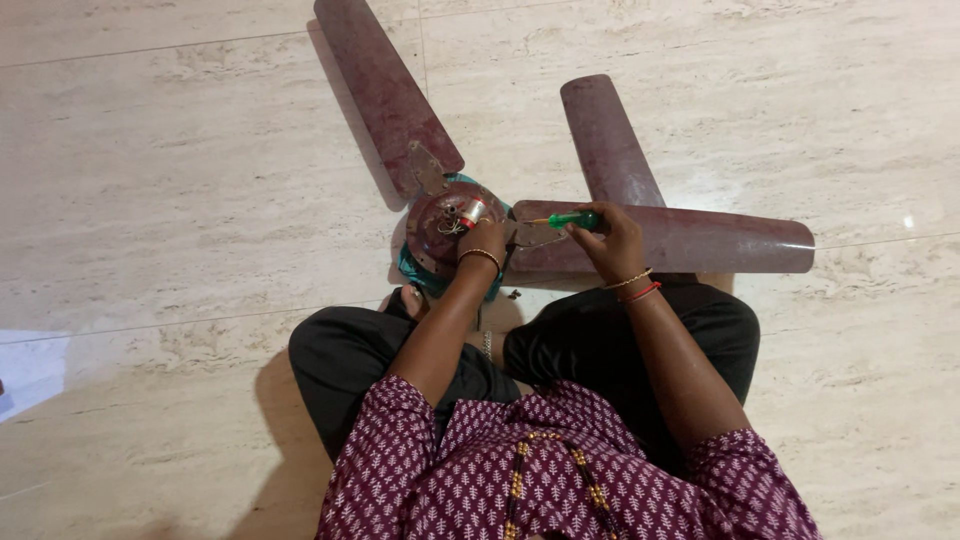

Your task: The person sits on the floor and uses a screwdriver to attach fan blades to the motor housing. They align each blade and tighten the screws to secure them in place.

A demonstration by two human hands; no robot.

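I am sitting cross-legged on a pale marble floor (180,180), looking down at a dismantled ceiling fan lying just in front of my knees. I count one round motor hub (447,222), dark red with its wiring and a small red and silver part showing on top, and three long maroon blades. One blade (385,90) runs up and to the left from the hub. A second blade (608,140) points up and to the right. The third blade (690,240) lies almost flat, stretching away to the right. A teal cloth (420,270) sits bunched beneath the hub.

I have one screwdriver (572,219) with a green handle. My right hand (610,240) is closed around that handle in a firm fist, the shaft pointing left toward the metal bracket (532,234) where the third blade meets the hub. My left hand (482,238) rests on the near edge of the hub, fingers curled down over it; I cannot tell how tightly they grip.

I wear one gold bangle on my left wrist, and two on my right, one gold and one red. My sleeves are maroon with a small white print, and my trousers are black.
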